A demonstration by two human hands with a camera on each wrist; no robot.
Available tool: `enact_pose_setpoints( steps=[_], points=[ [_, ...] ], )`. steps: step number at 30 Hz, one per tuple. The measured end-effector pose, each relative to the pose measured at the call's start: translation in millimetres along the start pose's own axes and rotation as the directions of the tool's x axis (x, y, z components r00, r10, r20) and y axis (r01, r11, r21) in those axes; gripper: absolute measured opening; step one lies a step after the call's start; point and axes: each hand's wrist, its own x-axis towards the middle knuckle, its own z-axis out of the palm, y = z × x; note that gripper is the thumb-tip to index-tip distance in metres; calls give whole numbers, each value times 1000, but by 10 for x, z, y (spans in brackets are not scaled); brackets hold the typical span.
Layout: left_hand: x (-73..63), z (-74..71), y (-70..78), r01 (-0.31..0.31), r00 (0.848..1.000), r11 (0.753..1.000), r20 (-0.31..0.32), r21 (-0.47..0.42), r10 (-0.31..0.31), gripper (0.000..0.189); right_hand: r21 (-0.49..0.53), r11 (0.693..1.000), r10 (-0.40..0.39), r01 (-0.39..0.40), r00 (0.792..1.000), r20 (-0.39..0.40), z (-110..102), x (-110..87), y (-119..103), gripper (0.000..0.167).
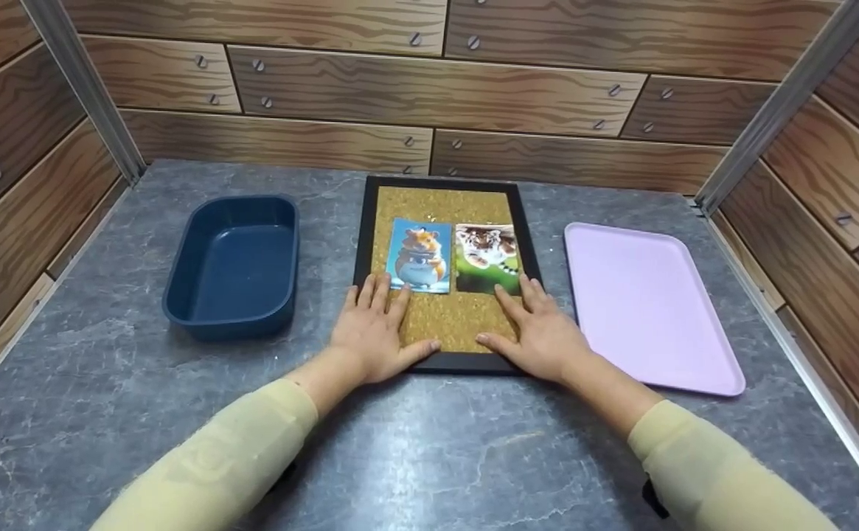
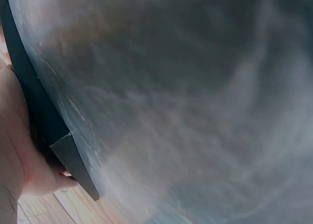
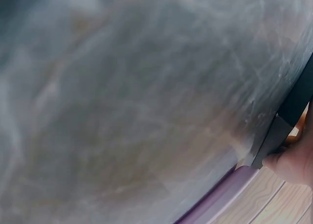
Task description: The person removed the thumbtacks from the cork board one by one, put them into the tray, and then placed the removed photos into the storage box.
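A black-framed cork board (image 1: 458, 317) lies flat on the table, and two picture cards are side by side on it. The left card (image 1: 420, 254) shows a hamster with a jar on blue; the right card (image 1: 486, 254) shows a tiger cub over green. My left hand (image 1: 374, 332) rests on the board's near left corner with fingers spread, fingertips by the hamster card's lower edge. On the near right corner rests my right hand (image 1: 547, 332), also spread, its fingertips at the tiger card's lower edge. Both wrist views show a hand at the frame's edge.
Left of the board stands a deep blue tray (image 1: 230, 328) with raised walls. A flat lilac tray (image 1: 650, 310) lies close on the right, beside my right hand and forearm. Wood-patterned panels (image 1: 429, 88) enclose the grey marbled table (image 1: 429, 457) at back and sides.
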Motion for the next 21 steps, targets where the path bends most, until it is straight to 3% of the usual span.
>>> enact_pose_setpoints(
  steps=[21],
  points=[
    [-137,-1,51,-4,1000,1000,-10,-8,4,107,-3,1000,-8,8,1000,-27,23,-119,-41,95]
  ],
)
